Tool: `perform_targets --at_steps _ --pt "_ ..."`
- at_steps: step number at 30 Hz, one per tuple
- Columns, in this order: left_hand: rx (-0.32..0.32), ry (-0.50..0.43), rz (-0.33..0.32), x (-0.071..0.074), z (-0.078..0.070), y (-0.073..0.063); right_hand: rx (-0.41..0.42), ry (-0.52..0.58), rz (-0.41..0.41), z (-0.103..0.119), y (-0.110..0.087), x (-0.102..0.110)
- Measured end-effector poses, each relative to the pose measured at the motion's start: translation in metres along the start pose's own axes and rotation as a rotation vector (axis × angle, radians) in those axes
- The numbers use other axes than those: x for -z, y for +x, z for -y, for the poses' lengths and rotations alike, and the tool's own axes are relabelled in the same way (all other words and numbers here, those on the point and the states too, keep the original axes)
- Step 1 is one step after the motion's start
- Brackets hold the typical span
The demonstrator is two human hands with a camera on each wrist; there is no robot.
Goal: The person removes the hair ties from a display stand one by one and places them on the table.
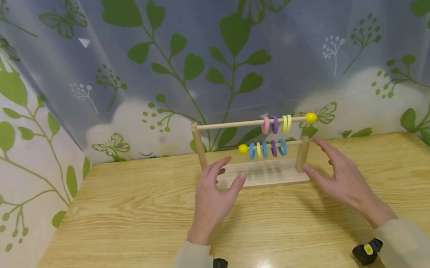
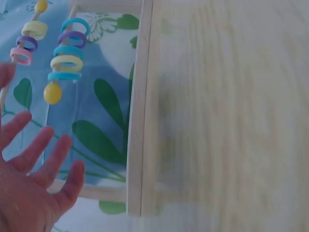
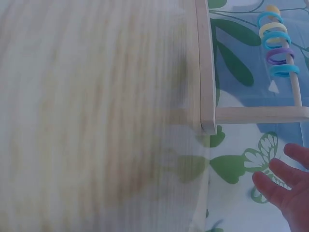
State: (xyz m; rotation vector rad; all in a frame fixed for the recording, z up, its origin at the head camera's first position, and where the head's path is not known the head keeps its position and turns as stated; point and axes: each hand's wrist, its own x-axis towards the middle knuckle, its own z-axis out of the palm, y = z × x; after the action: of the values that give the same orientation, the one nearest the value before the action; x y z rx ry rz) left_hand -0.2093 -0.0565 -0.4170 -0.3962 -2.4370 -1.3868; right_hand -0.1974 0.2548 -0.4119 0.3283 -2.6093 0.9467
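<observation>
A wooden ring rack (image 1: 278,179) with two posts stands on the table. Its upper rod (image 1: 230,125) runs from the left post and carries pink, purple and pale yellow rings, with a yellow ball (image 1: 311,118) at its free end. On the lower rod, fixed to the right post (image 1: 302,156), hang blue, yellow and purple rings (image 2: 67,50), ending in another yellow ball (image 1: 242,149). My left hand (image 1: 214,199) is spread by the rack's left end, fingers relaxed and holding nothing. The right hand (image 1: 344,179) has its fingertips right beside the right post, thumb and fingers apart.
The wood-grain table (image 1: 132,252) extends in front of and to both sides of the rack. Behind it hangs a curtain (image 1: 202,60) printed with leaves and butterflies. Black wrist devices (image 1: 365,253) are worn below both hands.
</observation>
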Motion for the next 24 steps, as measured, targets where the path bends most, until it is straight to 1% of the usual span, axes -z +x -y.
perform_targets --at_steps 5,9,12,17,20,24 --pt "0.035 -0.031 -0.057 -0.007 -0.007 0.006 0.008 0.104 -0.041 0.000 0.007 -0.003" --pt "0.042 -0.073 -0.085 -0.013 -0.012 0.010 -0.001 0.143 -0.053 0.001 0.011 -0.005" --pt "0.054 -0.101 -0.082 -0.018 -0.015 0.012 0.002 0.164 -0.061 0.002 0.013 -0.007" --pt "0.097 -0.111 -0.065 -0.025 -0.019 0.015 0.003 0.199 -0.078 0.002 0.019 -0.008" --pt "0.117 -0.109 -0.072 -0.028 -0.021 0.018 -0.019 0.210 -0.090 0.003 0.023 -0.009" --pt "0.144 -0.114 -0.087 -0.034 -0.023 0.020 -0.068 0.250 -0.112 0.004 0.027 -0.011"
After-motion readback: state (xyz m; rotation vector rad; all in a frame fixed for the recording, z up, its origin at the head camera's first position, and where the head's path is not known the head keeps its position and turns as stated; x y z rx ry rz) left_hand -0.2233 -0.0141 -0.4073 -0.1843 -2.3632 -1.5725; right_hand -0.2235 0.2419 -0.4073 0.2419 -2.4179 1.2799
